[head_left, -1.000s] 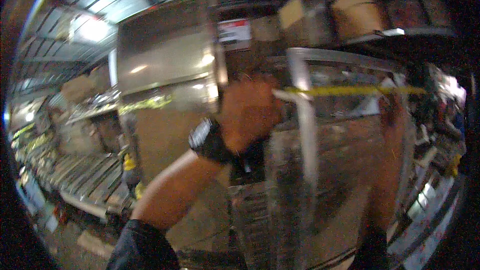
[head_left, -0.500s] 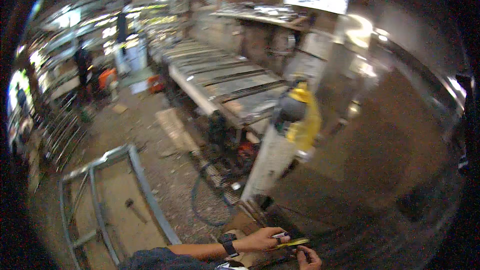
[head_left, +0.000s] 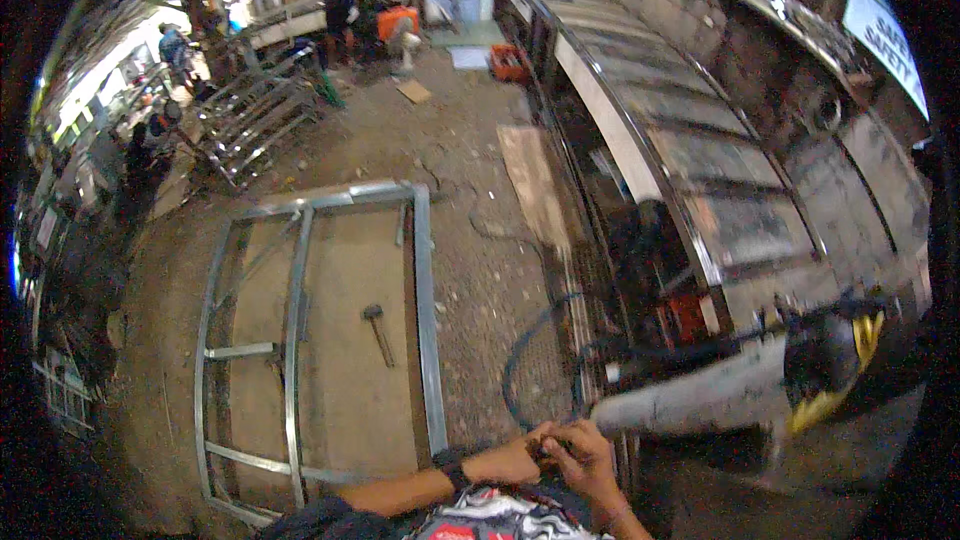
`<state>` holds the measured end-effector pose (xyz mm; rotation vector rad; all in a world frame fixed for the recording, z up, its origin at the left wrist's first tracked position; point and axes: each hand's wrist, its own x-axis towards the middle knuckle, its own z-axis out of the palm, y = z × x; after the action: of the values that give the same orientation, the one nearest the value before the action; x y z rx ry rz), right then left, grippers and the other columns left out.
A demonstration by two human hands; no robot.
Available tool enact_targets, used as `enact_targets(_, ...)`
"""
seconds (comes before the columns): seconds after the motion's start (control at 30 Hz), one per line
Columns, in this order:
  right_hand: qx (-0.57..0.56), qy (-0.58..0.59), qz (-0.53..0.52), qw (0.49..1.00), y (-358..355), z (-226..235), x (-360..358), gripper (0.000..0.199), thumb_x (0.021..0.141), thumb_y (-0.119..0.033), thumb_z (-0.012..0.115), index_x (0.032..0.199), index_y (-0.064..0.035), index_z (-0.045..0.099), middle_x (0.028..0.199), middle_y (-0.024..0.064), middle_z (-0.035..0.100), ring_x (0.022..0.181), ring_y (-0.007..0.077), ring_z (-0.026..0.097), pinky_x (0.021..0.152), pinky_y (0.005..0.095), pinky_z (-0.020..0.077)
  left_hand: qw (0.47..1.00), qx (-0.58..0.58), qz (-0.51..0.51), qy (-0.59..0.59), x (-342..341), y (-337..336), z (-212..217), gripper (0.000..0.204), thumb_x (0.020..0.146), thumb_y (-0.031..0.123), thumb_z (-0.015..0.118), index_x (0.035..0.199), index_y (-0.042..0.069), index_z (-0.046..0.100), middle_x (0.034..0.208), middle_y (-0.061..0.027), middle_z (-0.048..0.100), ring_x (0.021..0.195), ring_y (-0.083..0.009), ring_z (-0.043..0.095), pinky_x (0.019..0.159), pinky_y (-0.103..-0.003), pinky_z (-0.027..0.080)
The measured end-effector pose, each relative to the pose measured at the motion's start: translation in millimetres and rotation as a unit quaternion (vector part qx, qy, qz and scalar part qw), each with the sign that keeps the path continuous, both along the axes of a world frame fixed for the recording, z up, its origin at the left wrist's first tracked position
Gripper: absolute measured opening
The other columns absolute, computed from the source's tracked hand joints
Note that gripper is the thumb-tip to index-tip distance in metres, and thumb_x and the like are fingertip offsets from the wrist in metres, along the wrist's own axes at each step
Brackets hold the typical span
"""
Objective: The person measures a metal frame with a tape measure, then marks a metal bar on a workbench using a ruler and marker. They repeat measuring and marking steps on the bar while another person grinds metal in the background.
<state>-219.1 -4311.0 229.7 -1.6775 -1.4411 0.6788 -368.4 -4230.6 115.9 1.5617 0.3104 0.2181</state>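
Observation:
My left hand (head_left: 524, 454) and my right hand (head_left: 588, 456) meet in front of my body at the lower edge, with fingers curled together. Something small and dark shows between the fingers, too little of it to name. A dark watch band circles my left wrist. Left of my hands, a rectangular metal frame (head_left: 428, 270) with inner bars lies on the floor around a tan board (head_left: 340, 280). On that board rests a hammer (head_left: 376, 328) with a dark head.
A long slatted metal workbench (head_left: 690, 130) runs along the right. A pale post (head_left: 700, 395) with a yellow and black item (head_left: 835, 370) stands close on my right. A dark hose (head_left: 508, 370) loops over the floor. Farther off are metal racks (head_left: 262, 115) and a person (head_left: 340, 0).
My view has swung left, bringing the floor frame fully into sight. My hands have come together; the yellow strip and small white-tipped item seen at them before no longer show.

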Motion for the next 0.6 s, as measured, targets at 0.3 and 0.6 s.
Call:
enact_targets(0.3,-0.116,0.269,-0.02,0.956,209.7,-39.8,68.6,0.013,0.093,-0.01,0.076,0.099,0.001,0.072,0.082,0.0055,0.071,0.071,0.0113,0.065,0.061,0.0249,0.0502,0.982,-0.025,0.082,0.169,1.8,165.4,12.4,0.05,0.105,0.048,0.054,0.124,0.002,0.061,0.105,-0.0116,0.067,0.098,-0.0215,0.063,0.088,-0.038,0.051)
enact_targets(0.6,-0.195,0.358,0.087,0.909,495.3,-86.5,155.2,0.02,0.09,-0.011,0.079,0.103,0.0037,0.074,0.09,0.0066,0.074,0.085,0.0155,0.069,0.08,0.0304,0.0553,0.977,0.034,0.208,0.045,118.1,434.5,5.7,0.039,0.109,0.041,0.05,0.118,0.006,0.064,0.096,-0.0033,0.064,0.091,-0.0143,0.059,0.082,-0.035,0.051)
